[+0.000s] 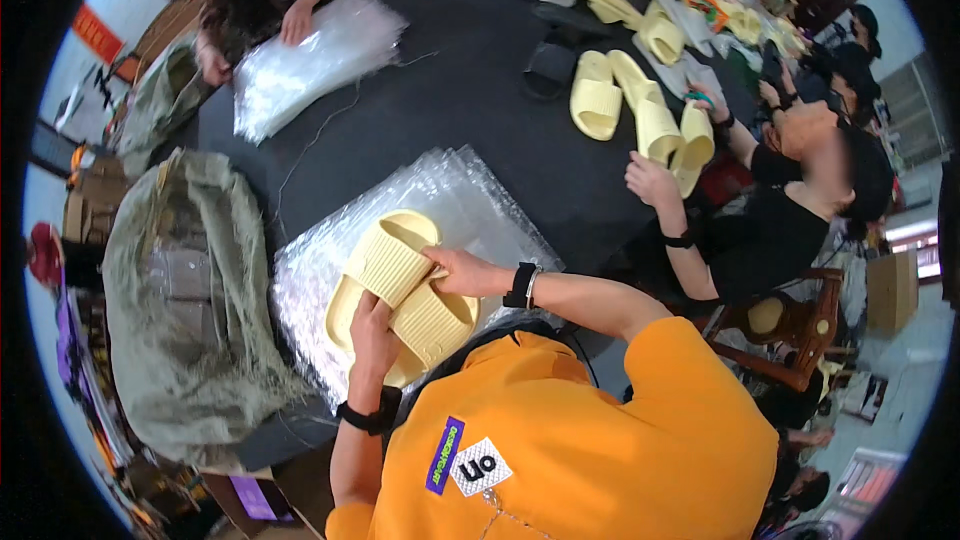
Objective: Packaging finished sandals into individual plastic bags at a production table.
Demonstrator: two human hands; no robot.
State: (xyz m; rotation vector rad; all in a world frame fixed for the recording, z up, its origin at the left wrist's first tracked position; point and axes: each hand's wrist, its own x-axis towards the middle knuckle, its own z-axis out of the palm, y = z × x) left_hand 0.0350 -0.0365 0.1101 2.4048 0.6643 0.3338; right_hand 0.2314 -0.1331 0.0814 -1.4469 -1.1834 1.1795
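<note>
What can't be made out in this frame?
Head view only:
- Left hand: palm hidden behind the yellow slippers it grips.
- Right hand: fingertips tucked between the slippers.
- Slipper soles: face down on the plastic bags.
- Grey sack: contents too blurred.

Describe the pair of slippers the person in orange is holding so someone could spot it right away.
On the dark table, find the stack of clear plastic bags nearest the orange shirt. The pale yellow ribbed slippers lie on it, gripped by the left hand and right hand. Unlike the other yellow slippers farther along, they sit on plastic.
</note>
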